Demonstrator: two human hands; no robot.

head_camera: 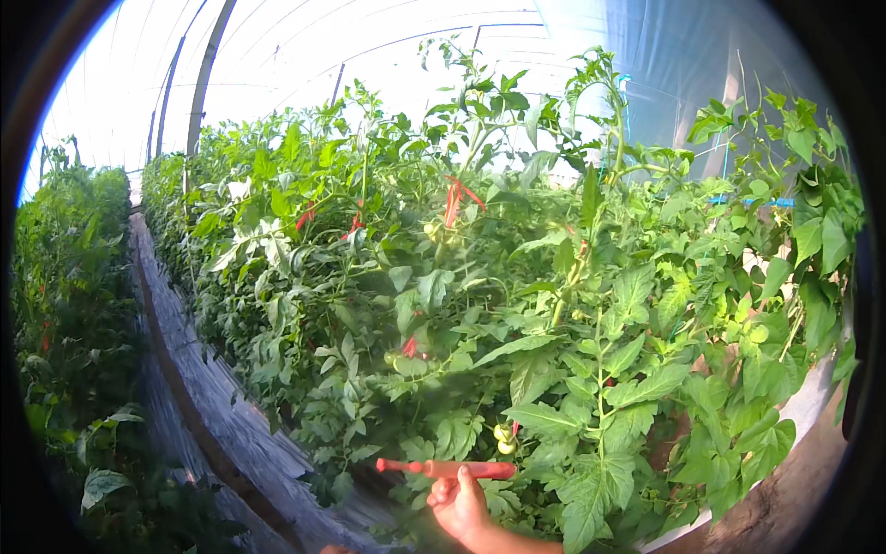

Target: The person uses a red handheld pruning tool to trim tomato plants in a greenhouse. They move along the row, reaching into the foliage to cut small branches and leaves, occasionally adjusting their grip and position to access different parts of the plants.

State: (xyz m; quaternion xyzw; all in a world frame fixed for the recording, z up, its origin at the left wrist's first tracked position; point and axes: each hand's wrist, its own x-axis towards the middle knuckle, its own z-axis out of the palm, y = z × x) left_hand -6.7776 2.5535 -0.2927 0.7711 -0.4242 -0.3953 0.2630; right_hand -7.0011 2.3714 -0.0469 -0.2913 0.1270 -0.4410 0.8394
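Note:
My right hand (462, 507) comes up from the bottom edge, its fingers wrapped round a long red hand-held tool (443, 468). The tool lies nearly level, its narrow end to the left; its exact kind is unclear. Leafy tomato plants (443, 305) stand directly behind it. Just above the tool's right end hang small pale green tomatoes (505, 440), with a bit of red beside them. Red tape ties (453, 201) mark several stems higher up. Only a sliver of skin, apparently my left hand (337, 549), shows at the bottom edge; its fingers cannot be made out.
A narrow aisle covered with pale sheeting (228, 408) runs away on the left, a dark strip (176, 388) along it. Another plant row (69, 291) borders it. Posts (205, 83) hold up the plastic greenhouse cover. Broad-leaved climbing plants (761, 388) stand at right beside bare soil (775, 495).

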